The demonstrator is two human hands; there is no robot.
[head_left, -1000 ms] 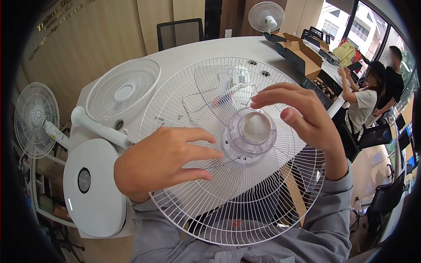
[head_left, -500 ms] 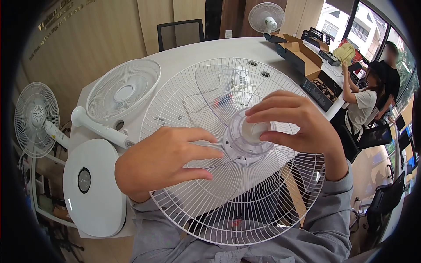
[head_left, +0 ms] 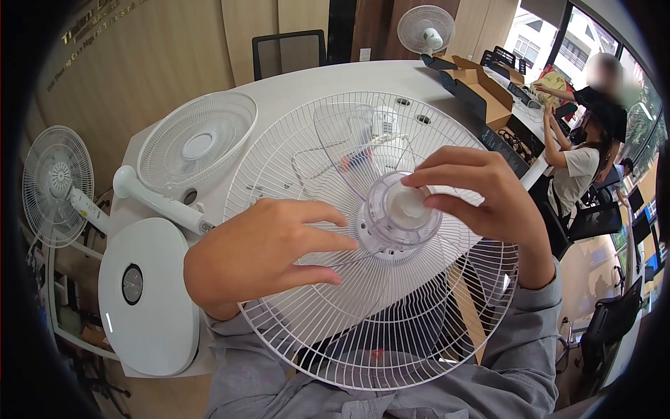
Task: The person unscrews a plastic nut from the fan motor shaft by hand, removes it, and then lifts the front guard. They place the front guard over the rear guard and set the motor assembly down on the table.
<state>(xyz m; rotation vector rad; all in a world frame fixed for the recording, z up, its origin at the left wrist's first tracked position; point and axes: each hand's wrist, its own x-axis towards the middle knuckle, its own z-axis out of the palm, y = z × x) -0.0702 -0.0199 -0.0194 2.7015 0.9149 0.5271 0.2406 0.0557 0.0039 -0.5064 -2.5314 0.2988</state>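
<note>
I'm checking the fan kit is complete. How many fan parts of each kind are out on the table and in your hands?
Wire grilles: 2, one under the left hand, one on the table
Clear blade hubs: 1, in the right hand's grip
Round bases: 1
Stand poles: 1
Total: 5

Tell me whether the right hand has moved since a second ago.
Yes. The right hand has closed in toward the clear fan hub: its fingertips, open above the hub before, now pinch the hub's white cap. The left hand lies on the wire guard.
</note>
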